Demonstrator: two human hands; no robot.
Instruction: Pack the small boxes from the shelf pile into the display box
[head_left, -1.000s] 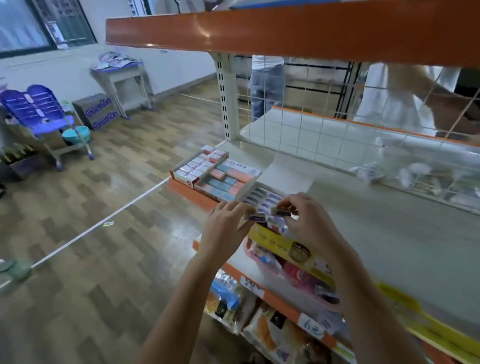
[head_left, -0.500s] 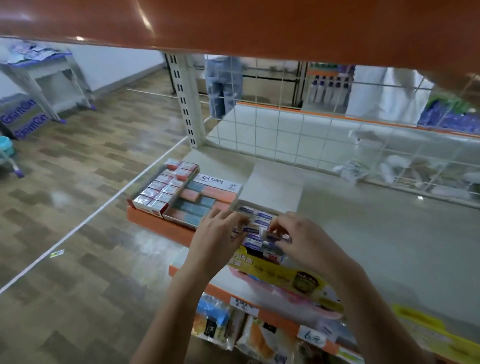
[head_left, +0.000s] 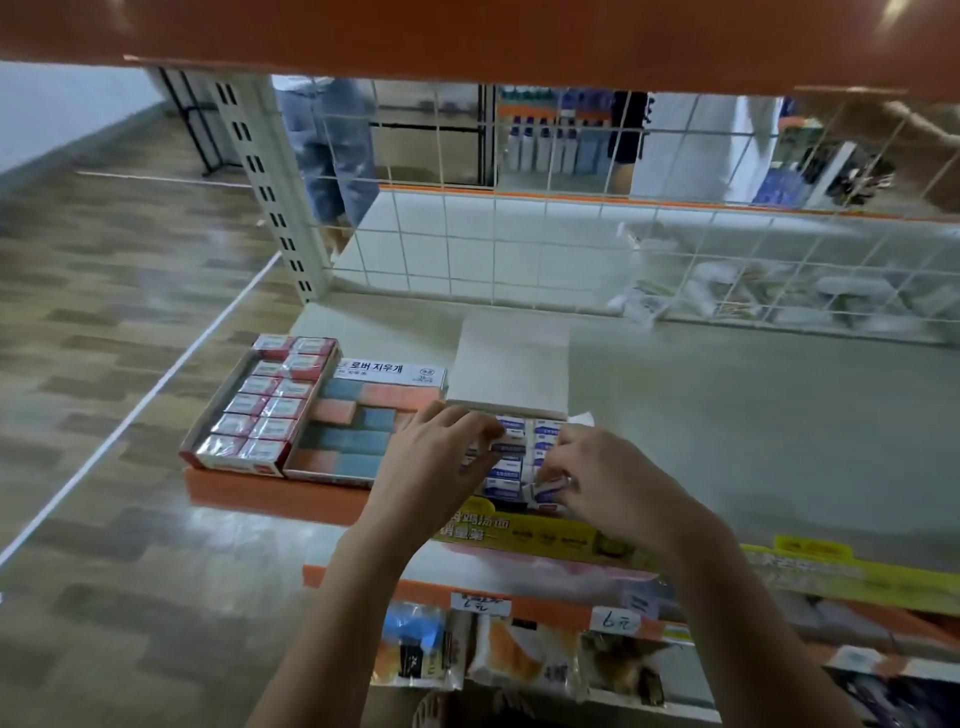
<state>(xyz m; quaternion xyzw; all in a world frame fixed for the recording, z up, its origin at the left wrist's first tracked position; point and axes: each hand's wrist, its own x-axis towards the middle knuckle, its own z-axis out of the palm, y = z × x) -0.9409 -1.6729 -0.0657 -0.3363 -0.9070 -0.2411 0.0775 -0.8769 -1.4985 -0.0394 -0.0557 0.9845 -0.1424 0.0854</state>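
Both hands are at the display box (head_left: 511, 364), which sits on the grey shelf (head_left: 727, 415) near its front edge, lid flap raised at the rear. The box holds rows of small boxes (head_left: 506, 470) with blue and white labels, packed flat side by side.

The left hand (head_left: 431, 467) lies over the left part of the display box, fingers bent downward, fingertips on a small box in the upper row (head_left: 511, 434). Whether that grip is pinching the small box or only pressing on it cannot be told.

The right hand (head_left: 602, 483) is at the right front corner of the display box. Its grip is closed: fingers and thumb pinch one tilted small box (head_left: 548, 488), which rests against the packed rows.

Just left of the display box stands a tray of pink and blue erasers (head_left: 353, 431), touching or nearly touching it. Further left is a carton of red and white packets (head_left: 270, 410), side by side with the tray. A wire grid (head_left: 519, 218) backs the shelf. Packaged snacks (head_left: 519, 654) hang below the shelf front.
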